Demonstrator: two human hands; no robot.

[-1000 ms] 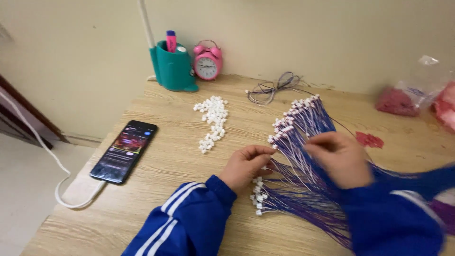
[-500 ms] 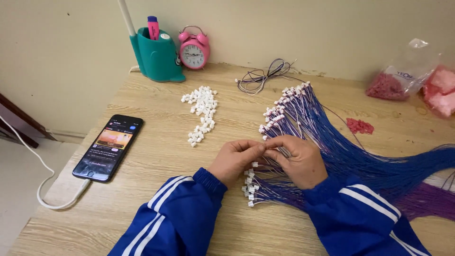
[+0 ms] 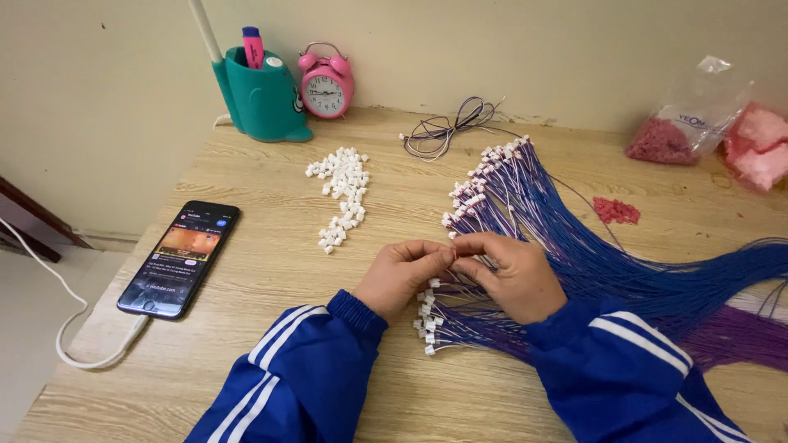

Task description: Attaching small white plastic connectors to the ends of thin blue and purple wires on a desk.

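My left hand (image 3: 400, 275) and my right hand (image 3: 509, 273) meet fingertip to fingertip over the wooden table (image 3: 271, 271), pinching a tiny reddish piece and a thin wire end between them. Under my right hand lies a wide fan of blue and purple wires (image 3: 574, 262) tipped with small white connectors (image 3: 480, 184). More white-tipped ends (image 3: 427, 316) lie just below my left hand. A loose pile of white connector housings (image 3: 341, 193) sits further back on the left. What exactly sits between the fingers is too small to tell.
A black phone (image 3: 180, 257) with a lit screen lies at the left, its white cable (image 3: 78, 344) hanging off the edge. At the back stand a teal pen holder (image 3: 263, 98) and pink alarm clock (image 3: 327, 82). A wire coil (image 3: 447, 131), red bits (image 3: 616, 211) and plastic bags (image 3: 698, 123) lie right.
My right hand has come back from the wire fan to meet my left hand, and both now pinch together. The view has shifted slightly.
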